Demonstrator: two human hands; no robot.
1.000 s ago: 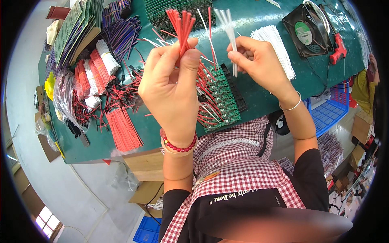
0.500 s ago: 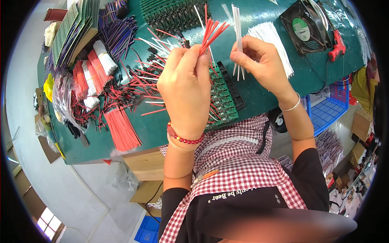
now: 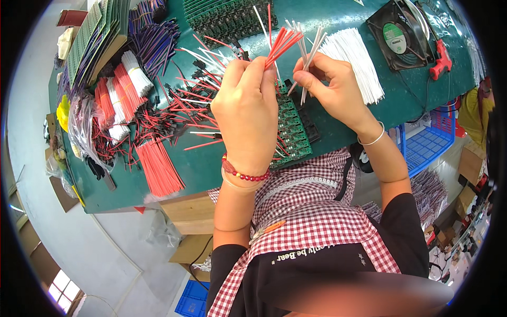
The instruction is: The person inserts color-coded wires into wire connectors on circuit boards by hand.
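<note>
Fingers of the left hand (image 3: 248, 108) close around a bunch of red wires (image 3: 280, 45), whose ends fan upward above the fist. Just beside it, the right hand (image 3: 332, 87) pinches a few white wires (image 3: 309, 50) between thumb and fingertips. Both hands hover over green circuit boards (image 3: 290, 132) on the green table (image 3: 412, 100). A white wire pile (image 3: 354, 55) lies right of the hands, a red wire bundle (image 3: 158, 169) well left, and a black fan (image 3: 398, 34) at the far right.

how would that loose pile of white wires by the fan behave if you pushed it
The white wires lie as thin, loose strands fanned on the green table, so they would probably scatter rather than slide together. They look light and fairly straight, so likely springy, and apt to roll apart.
</note>
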